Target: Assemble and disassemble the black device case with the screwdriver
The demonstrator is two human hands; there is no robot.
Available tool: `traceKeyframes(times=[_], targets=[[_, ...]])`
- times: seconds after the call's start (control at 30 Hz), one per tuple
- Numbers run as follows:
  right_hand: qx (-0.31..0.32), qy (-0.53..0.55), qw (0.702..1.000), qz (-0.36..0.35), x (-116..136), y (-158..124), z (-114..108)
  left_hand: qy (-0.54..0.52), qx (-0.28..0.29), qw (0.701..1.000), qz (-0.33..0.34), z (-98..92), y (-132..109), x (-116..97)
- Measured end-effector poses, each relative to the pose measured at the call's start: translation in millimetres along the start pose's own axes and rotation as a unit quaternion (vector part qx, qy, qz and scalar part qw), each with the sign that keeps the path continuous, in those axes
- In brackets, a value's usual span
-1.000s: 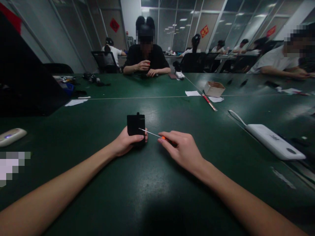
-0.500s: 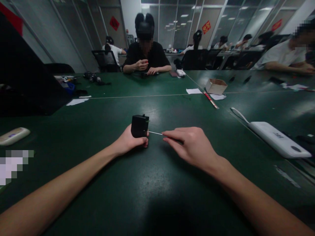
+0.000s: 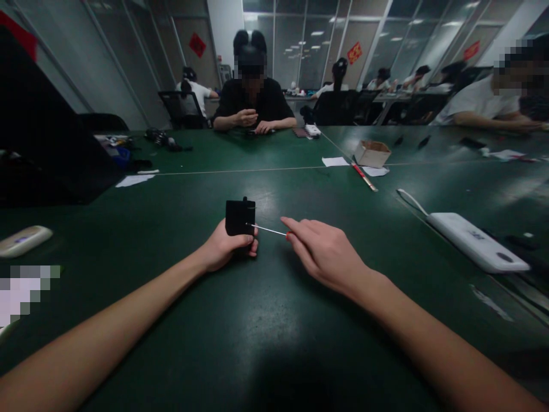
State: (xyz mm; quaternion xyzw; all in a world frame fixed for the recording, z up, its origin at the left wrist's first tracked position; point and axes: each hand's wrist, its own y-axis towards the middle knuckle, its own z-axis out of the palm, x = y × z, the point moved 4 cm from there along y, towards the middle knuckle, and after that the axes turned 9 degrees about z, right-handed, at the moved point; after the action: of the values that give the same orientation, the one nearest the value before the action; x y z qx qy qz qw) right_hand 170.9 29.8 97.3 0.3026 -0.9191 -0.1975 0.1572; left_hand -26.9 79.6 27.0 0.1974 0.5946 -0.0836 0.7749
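Note:
My left hand [image 3: 223,246] is closed around a small black box [image 3: 239,214] with a knob on its top edge, keeping it upright above the table. In my right hand [image 3: 328,249] is a thin screwdriver [image 3: 269,230] with a metal shaft; a bit of its red handle shows at the fingertips, the rest hidden by the palm. The shaft's tip meets the face of the black box near its right side. My right index finger is stretched forward above the handle.
On the green table [image 3: 206,189], a white power bank [image 3: 478,243] with a cable lies at right. Farther back are a cardboard box [image 3: 372,153], paper slips [image 3: 335,162] and a red strip [image 3: 363,176]. A white device [image 3: 26,240] lies left. A person [image 3: 253,97] sits opposite.
The black box has turned slightly to show its face more squarely. My right index finger has lifted and straightened, and the red handle end now shows. The view has shifted a little.

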Motion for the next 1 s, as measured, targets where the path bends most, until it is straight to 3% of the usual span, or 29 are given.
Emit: traceKeyframes(times=[0.1,0.2,0.3,0.4,0.43,0.5,0.6,0.7,0.77,1.0], targets=[[0.057,0.152,0.985,0.063,-1.6,3.5,-2.0,0.0,-0.004,1.0,0.002,0.2,0.8,-0.8],[0.083,0.268,0.946,0.161,-10.1,7.1,-5.6,0.011,0.001,1.0,0.003,0.8,0.6,-2.0],[0.145,0.328,0.903,0.238,-19.3,9.1,-4.0,0.048,0.025,0.999,-0.001,2.6,-0.7,-2.9],[0.232,0.35,0.873,0.247,-21.0,7.9,0.7,0.09,0.052,0.995,0.008,4.2,-1.7,-3.9],[0.233,0.345,0.878,0.236,-20.4,7.3,0.8,0.095,0.054,0.994,0.008,4.1,-1.8,-3.9],[0.176,0.289,0.922,0.19,-18.0,6.6,-2.2,0.083,0.047,0.995,0.001,3.0,-1.6,-2.9],[0.057,0.091,0.992,0.059,-7.4,2.4,-7.9,0.042,0.042,0.998,-0.016,2.3,-1.2,-1.1],[0.01,-0.095,0.994,-0.052,2.3,-3.3,-7.0,0.017,0.051,0.998,-0.027,3.6,-1.5,-0.6],[-0.002,-0.154,0.985,-0.078,4.6,-4.4,-6.0,0.004,0.045,0.999,-0.027,3.7,-1.9,-0.9],[0.009,-0.076,0.996,-0.033,3.4,-2.3,-1.1,-0.02,0.034,0.999,-0.03,1.4,-0.3,1.2]])
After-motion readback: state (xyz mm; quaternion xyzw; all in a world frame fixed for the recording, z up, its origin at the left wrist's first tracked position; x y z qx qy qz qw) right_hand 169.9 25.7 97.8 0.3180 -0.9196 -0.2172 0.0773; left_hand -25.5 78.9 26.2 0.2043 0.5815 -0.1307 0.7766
